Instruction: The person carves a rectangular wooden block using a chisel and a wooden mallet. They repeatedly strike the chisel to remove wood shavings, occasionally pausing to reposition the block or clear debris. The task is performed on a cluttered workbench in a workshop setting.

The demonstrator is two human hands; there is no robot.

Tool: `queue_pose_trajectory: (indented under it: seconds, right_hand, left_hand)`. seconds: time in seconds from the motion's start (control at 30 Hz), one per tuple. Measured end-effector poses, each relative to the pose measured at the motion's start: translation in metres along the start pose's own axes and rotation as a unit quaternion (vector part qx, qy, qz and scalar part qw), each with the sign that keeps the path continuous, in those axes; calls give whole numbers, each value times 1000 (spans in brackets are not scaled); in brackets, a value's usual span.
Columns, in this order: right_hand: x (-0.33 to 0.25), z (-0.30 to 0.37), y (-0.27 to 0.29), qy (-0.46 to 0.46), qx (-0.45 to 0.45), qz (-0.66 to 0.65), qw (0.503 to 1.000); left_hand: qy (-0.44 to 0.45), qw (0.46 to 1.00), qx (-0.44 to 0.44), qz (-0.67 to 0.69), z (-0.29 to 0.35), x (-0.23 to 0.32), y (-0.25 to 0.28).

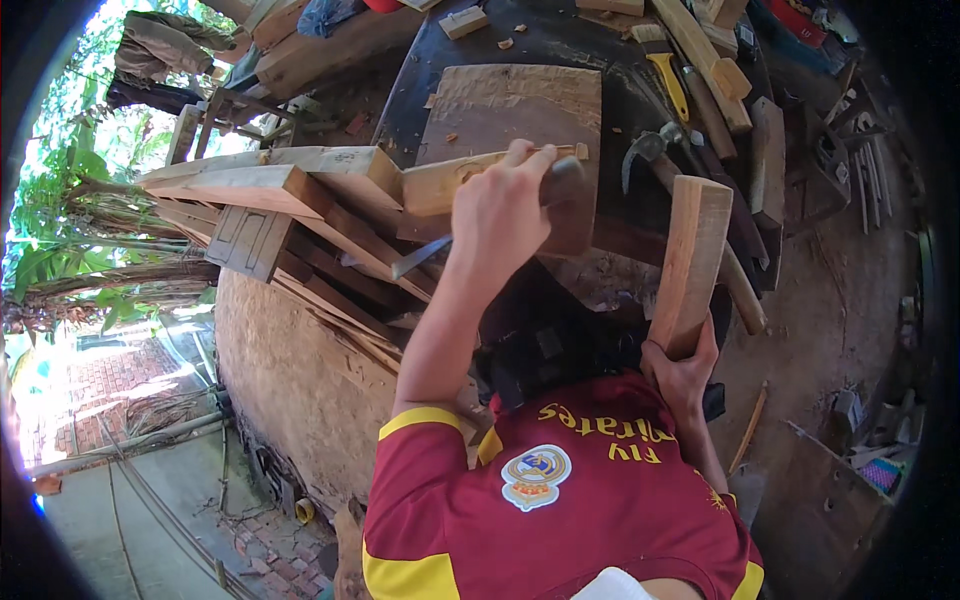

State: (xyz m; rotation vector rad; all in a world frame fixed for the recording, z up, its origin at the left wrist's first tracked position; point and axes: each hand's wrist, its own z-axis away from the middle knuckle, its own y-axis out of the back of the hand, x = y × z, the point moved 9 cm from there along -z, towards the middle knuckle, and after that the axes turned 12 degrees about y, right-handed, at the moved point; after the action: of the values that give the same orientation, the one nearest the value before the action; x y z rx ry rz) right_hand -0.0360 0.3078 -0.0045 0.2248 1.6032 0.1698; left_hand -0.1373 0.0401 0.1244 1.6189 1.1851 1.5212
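Observation:
My left hand (505,205) is closed around a chisel. Its flat metal blade (422,257) sticks out toward the lower left, and the handle's end shows at the other side of the fist. Just beyond that hand, a light wooden piece (430,188) lies across a worn wooden board (515,100); whether the hand touches the piece cannot be told. At the right, my right hand (685,375) grips the lower end of a thick, squared wooden block (692,255), held tilted upward and apart from the chisel.
A claw hammer (650,147) lies on the dark bench (560,35) beyond the block. Near it are a yellow-handled paintbrush (667,80) and several wood lengths. Long timber beams (260,185) reach in from the left. Wood chips lie scattered about the bench.

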Motion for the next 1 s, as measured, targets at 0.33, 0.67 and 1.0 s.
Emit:
queue_pose_trajectory:
  seconds: [0.33,0.67,1.0]
  right_hand:
    - [-20,-2,-8,78,-24,64,995]
    - [-16,-2,0,45,2,36,998]
    - [-16,-1,0,52,3,49,997]
  left_hand:
    - [-57,998,-30,19,12,-9,11]
    - [-51,998,-21,21,15,-21,12]
    - [-45,999,-28,10,16,-19,12]
